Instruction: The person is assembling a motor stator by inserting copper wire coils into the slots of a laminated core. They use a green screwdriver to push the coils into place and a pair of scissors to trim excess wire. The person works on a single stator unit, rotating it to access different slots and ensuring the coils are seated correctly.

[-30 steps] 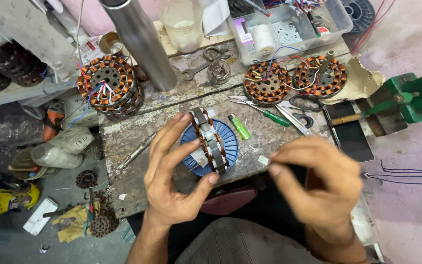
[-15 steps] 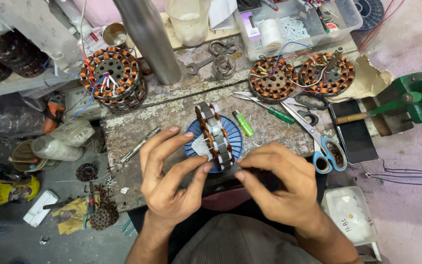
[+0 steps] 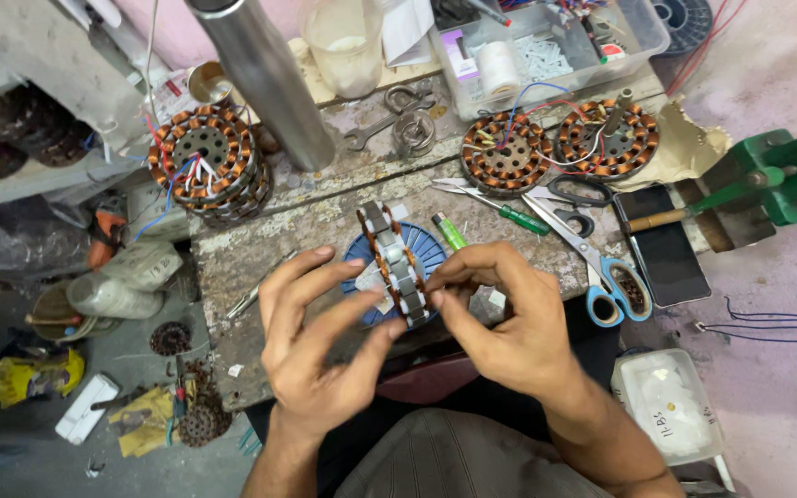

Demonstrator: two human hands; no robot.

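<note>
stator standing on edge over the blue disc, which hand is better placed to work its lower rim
Right, probably. The right hand has its fingertips pinched at the stator lower rim, while the left hand braces its side over the blue disc.

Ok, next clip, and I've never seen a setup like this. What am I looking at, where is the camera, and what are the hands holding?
There is no machine here: a person works with two bare hands, and the single camera sits on their head, looking down at a worn workbench. The left hand and right hand together hold a ring-shaped motor stator on its edge, metal core with copper windings, above a blue round disc. Each hand's grip is at the ring's lower part. On the bench lie a stack of wound stators at left, two more wound stators at the back, blue-handled scissors, black-handled scissors, a green-handled screwdriver, a green lighter, a wrench, a dark phone and a metal tube.
</note>
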